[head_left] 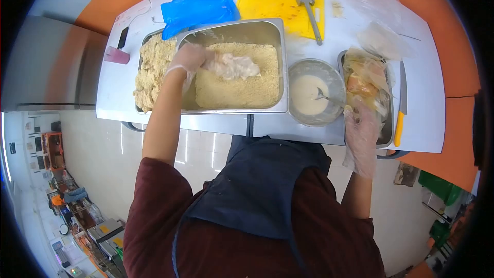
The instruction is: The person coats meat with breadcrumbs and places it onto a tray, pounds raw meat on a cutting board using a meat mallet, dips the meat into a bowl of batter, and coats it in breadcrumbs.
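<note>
My left hand (189, 61), in a clear plastic glove, reaches over the left side of a deep metal pan (284, 67). Its blurred fingers are closed at the end of a batter-coated piece of meat (236, 67), which lies on pale crumbs (231, 98) in the pan. My right hand (362, 126), also gloved, is closed at the handle end of a metal spoon (329, 99); its fingertips are partly hidden. The spoon's other end dips into white batter (307, 95) in a round bowl (315, 119). Beside this hand, a metal tray (387, 133) holds raw meat (360, 85) and plastic wrap.
Coated pieces (154, 67) fill a tray at left. A yellow-handled knife (401, 108) lies right of the meat tray. Behind are a blue bag (200, 10), a yellow cutting board (262, 2) and a meat mallet (310, 15). A pink cup (117, 55) lies at far left.
</note>
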A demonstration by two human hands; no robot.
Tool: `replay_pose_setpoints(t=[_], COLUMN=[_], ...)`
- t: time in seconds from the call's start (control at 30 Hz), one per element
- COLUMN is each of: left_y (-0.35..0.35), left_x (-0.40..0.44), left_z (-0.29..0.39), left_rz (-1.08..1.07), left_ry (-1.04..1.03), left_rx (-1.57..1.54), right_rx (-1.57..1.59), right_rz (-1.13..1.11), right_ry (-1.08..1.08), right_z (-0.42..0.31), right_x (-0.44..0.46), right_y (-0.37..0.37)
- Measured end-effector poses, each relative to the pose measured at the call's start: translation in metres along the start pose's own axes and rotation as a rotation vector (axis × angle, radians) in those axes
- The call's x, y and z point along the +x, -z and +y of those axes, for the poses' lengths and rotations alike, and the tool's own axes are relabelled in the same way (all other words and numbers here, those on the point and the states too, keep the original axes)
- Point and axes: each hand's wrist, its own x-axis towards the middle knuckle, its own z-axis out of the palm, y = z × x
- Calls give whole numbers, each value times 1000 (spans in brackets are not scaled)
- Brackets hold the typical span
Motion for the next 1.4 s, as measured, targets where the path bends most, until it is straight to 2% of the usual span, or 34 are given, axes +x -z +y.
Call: replay_pose_setpoints(t=[0.07,0.1,0.17,0.2,0.27,0.3,0.37,0.4,0.47,0.5,0.57,0.6,0.67,0.7,0.77,0.8,0.87,0.9,0.97,1.07,1.1,1.17,1.2,1.27,1.37,1.4], left_y=[3,6,12,14,20,22,22,21,16,17,14,12,13,15,19,21,23,25,23,30,23,10,10,17,25,22], left_x=[-10,-12,-14,-16,-13,-5,14,20,30,33,36,36,34,32,27,27,31,30,25,31,34,40,39,39,32,33], left_z=[-19,-22,-29,-30,-28,-33,-44,-50,-60,-62,-67,-69,-71,-69,-64,-66,-66,-65,-66,-66,-68,-70,-71,-72,-70,-71], left_rz=[142,135,162,156,78,78,-209,-212,-307,-317,-289,-303,-225,-230,-101,-108,-148,-149,-75,-102,-115,66,61,-83,-116,-114], left_ry=[82,88,-55,-45,-85,-86,-4,-10,-194,-200,-135,-136,-200,-202,-201,-187,-211,-213,-281,-292,-291,-299,-293,-287,-285,-283], left_rx=[463,451,381,365,176,157,-310,-326,-822,-836,-985,-1001,-705,-718,-636,-651,-508,-514,-632,-523,-526,-682,-688,-736,-638,-645], right_rx=[-90,-103,-239,-255,-77,-92,-158,-113,-2,70,-99,-119,38,25,150,134,629,623,700,648,645,806,800,522,512,505], right_rz=[79,73,220,211,292,294,208,109,-124,-253,-390,-389,-811,-807,-935,-942,-801,-798,-485,-494,-486,-762,-760,-709,-695,-695], right_ry=[-24,-20,1,8,-53,-43,165,172,235,290,323,314,-219,-224,-472,-485,-688,-687,-976,-956,-967,-830,-839,-796,-844,-843], right_z=[-5,-12,-31,-40,-61,-74,-106,-126,-163,-173,-180,-188,-205,-211,-218,-211,-188,-196,-212,-227,-212,-174,-180,-214,-253,-244], right_x=[1,1,2,3,9,12,18,20,27,35,47,53,67,67,63,60,57,58,57,58,60,69,66,65,65,66], right_y=[1,4,15,16,18,17,9,2,-25,-47,-92,-105,-125,-128,-134,-140,-150,-149,-144,-143,-154,-181,-179,-172,-161,-170])
